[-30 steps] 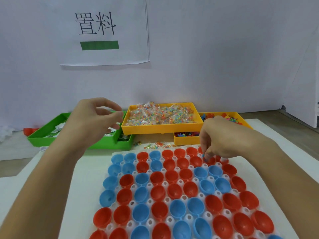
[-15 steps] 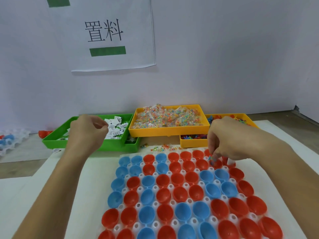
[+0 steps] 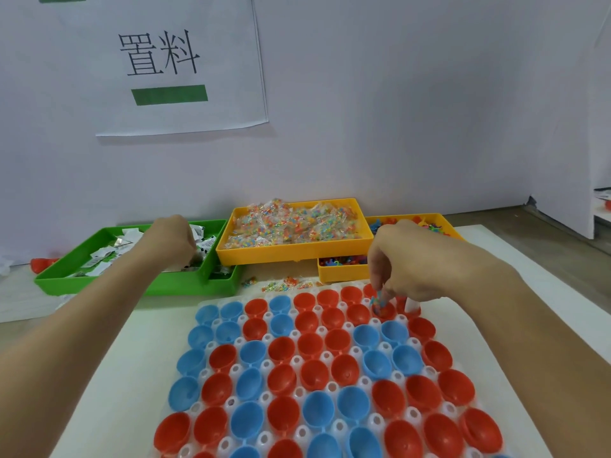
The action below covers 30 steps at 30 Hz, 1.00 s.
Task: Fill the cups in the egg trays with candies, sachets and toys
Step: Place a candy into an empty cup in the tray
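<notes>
A white egg tray (image 3: 299, 360) holds many red and blue cups in rows. My right hand (image 3: 406, 259) hovers over its far right corner and pinches a small colourful candy packet (image 3: 379, 297), lowering it into a red cup (image 3: 385, 310). My left hand (image 3: 170, 241) reaches into the green tray (image 3: 139, 282) of white sachets, fingers curled down among them; what they hold is hidden. The yellow tray (image 3: 297, 249) is heaped with candy packets. A second yellow tray (image 3: 344, 274) behind my right hand holds small colourful toys.
A few candy packets (image 3: 287, 284) lie loose on the table between the trays and the egg tray. A red cup (image 3: 41, 264) lies left of the green tray. The wall with a paper sign (image 3: 165, 61) stands right behind the trays.
My left hand has moved from above the green tray's edge down into the sachets. My right hand has stayed over the far right cups, lowering the packet into one.
</notes>
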Motion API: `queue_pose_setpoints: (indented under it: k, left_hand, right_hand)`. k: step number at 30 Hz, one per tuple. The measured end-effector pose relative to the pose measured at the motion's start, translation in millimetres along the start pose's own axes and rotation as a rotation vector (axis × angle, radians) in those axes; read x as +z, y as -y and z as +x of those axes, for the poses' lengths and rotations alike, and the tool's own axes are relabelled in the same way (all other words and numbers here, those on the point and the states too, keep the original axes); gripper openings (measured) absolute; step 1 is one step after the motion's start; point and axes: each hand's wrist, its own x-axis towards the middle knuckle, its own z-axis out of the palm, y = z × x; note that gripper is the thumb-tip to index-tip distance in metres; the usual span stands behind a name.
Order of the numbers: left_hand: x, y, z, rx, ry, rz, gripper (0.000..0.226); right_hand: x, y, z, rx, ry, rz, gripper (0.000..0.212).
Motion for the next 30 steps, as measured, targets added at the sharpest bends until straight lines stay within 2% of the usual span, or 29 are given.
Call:
queue_pose_setpoints:
  k: [5,12,15,18,20,23,25,30]
  left_hand:
    - [-0.1,-0.1,-5.0,-0.003,-0.052,-0.054,0.008]
    - [-9.3,-3.5,-18.2,0.014,-0.099,-0.134,0.016]
    - [-24.2,-10.7,-34.9,0.038,-0.248,-0.202,0.014]
    - [-38.8,-30.0,-69.9,0.093,-0.382,-0.380,0.016]
    - [-41.4,-49.3,-99.5,0.131,-0.302,-0.585,0.014]
    - [-39.9,-80.0,-131.9,0.217,0.003,-0.989,0.011]
    - [-34.8,-94.5,-140.2,0.278,0.099,-1.012,0.010]
    - [-22.0,-111.2,-146.2,0.338,0.117,-0.982,0.021]
  right_hand:
    - [-2.0,-2.7,-1.9,-0.021,-0.021,0.000,0.020]
    - [-8.8,-4.7,-2.8,-0.059,-0.076,0.009,0.019]
    - [-13.3,-10.0,-1.9,-0.083,-0.133,0.073,0.014]
    - [-17.7,-10.4,-1.4,-0.161,-0.235,0.145,0.009]
    - [-19.9,-4.7,-2.7,-0.244,-0.282,0.248,0.008]
    - [-22.3,9.5,-8.2,-0.372,-0.289,0.465,0.010]
    - [-22.4,17.7,-12.5,-0.440,-0.235,0.576,0.013]
    - [-21.1,21.8,-14.7,-0.479,-0.205,0.588,0.006]
